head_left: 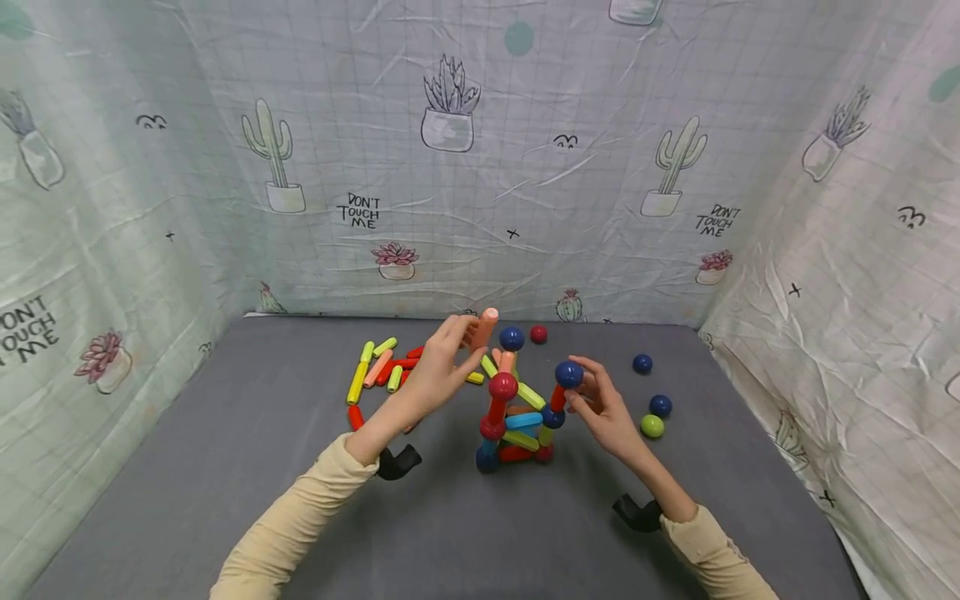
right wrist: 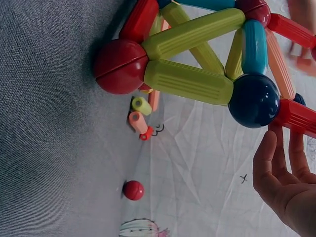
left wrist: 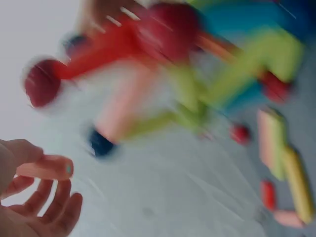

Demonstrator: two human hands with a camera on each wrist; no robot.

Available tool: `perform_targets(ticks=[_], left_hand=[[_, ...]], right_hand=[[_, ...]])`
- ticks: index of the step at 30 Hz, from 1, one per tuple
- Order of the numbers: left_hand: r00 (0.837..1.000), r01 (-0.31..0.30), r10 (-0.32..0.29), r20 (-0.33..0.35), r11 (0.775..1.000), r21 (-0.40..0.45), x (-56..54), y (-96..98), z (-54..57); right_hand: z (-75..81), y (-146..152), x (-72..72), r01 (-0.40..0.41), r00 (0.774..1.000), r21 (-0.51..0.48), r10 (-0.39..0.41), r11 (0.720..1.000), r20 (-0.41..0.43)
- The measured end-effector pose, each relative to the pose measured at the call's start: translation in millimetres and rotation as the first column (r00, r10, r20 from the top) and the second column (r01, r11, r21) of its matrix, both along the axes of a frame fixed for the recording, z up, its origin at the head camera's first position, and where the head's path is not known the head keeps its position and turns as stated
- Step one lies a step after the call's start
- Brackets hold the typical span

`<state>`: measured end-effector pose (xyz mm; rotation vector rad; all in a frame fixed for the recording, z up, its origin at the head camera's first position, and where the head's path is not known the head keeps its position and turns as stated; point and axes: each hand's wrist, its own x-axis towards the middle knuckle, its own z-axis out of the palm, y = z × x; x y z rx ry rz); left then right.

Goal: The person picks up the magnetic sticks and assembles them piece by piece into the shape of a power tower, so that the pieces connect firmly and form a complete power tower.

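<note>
A frame of coloured magnetic rods and balls stands on the dark table, with a red ball (head_left: 503,386) high on its near side and a blue ball (head_left: 512,338) at its far top. My left hand (head_left: 438,362) pinches a salmon-coloured rod (head_left: 485,328) just left of the frame, apart from it; the left wrist view shows that rod (left wrist: 49,168) between thumb and fingers. On the right side, my right hand (head_left: 606,417) holds an upright red rod (head_left: 558,397) topped by a blue ball (head_left: 569,374). In the right wrist view the red rod (right wrist: 298,117) meets a dark blue ball (right wrist: 254,100).
Loose rods, including a yellow one (head_left: 357,383) and a red one (head_left: 356,417), lie behind and left of the left forearm. Blue balls (head_left: 661,406) and a green ball (head_left: 652,426) sit to the right. A red ball (head_left: 538,334) rests near the back curtain (head_left: 480,208).
</note>
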<state>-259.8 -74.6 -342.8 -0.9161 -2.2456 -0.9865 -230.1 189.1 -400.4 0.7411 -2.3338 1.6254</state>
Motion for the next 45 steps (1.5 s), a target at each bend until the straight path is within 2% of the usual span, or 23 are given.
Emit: perform_targets(ticks=[2,5,7,10,14,17,25,30,33,35,36,38,42,45], left_hand=[[0.991,0.131,-0.13,-0.019,0.99,0.061,11.2,10.3,9.9],[0.958,0.284,-0.282,-0.041,0.957,0.051,24.4,25.2,18.4],[0.94,0.339,-0.339,-0.03,0.941,-0.012,29.5,33.3,20.4],[0.93,0.366,-0.369,0.0,0.923,-0.121,31.1,41.3,19.5],[0.938,0.336,-0.346,-0.001,0.911,-0.24,27.8,43.5,13.3],[0.942,0.308,-0.333,-0.036,0.903,-0.298,26.1,42.1,10.0],[0.933,0.287,-0.342,-0.115,0.896,-0.337,26.8,43.0,13.0],[0.928,0.269,-0.337,-0.16,0.901,-0.34,27.2,44.9,14.5],[0.933,0.229,-0.311,-0.181,0.902,-0.366,27.9,45.0,14.8],[0.939,0.169,-0.274,-0.209,0.895,-0.412,29.2,44.3,14.9],[0.941,0.13,-0.251,-0.227,0.887,-0.443,30.1,43.9,14.9],[0.941,0.038,-0.204,-0.269,0.857,-0.515,32.1,42.7,14.4],[0.931,-0.109,-0.148,-0.333,0.759,-0.642,35.1,39.9,13.0],[0.923,-0.171,-0.133,-0.36,0.697,-0.696,35.9,39.3,12.9]], right_hand=[[-0.4,0.5,0.5,0.003,1.0,0.0,-0.003,1.0,0.006],[-0.7,1.4,0.9,-0.004,1.0,0.012,0.004,1.0,-0.002],[-0.6,1.6,1.4,-0.008,1.0,0.023,0.008,1.0,-0.012],[-0.2,1.7,1.4,-0.024,0.999,0.024,0.024,0.999,-0.027],[1.0,1.2,0.9,-0.045,0.999,0.026,0.046,0.999,-0.017],[3.1,0.8,1.3,-0.05,0.999,0.036,0.05,0.998,-0.003],[21.1,-6.0,11.3,-0.031,0.999,0.062,0.032,0.998,-0.017],[24.2,-7.9,13.2,-0.038,0.999,0.057,0.039,0.998,-0.017],[24.0,-7.6,13.3,-0.042,0.999,0.058,0.043,0.997,-0.015],[23.4,-7.2,12.9,-0.039,0.999,0.056,0.039,0.998,-0.009],[23.0,-6.9,12.7,-0.039,0.999,0.057,0.039,0.998,-0.006],[22.3,-6.1,12.3,-0.038,0.999,0.059,0.038,0.998,-0.001],[9.5,-0.3,3.3,-0.065,0.998,0.042,0.066,0.997,-0.021],[0.6,3.7,-3.1,-0.079,0.996,0.034,0.08,0.996,-0.037]])
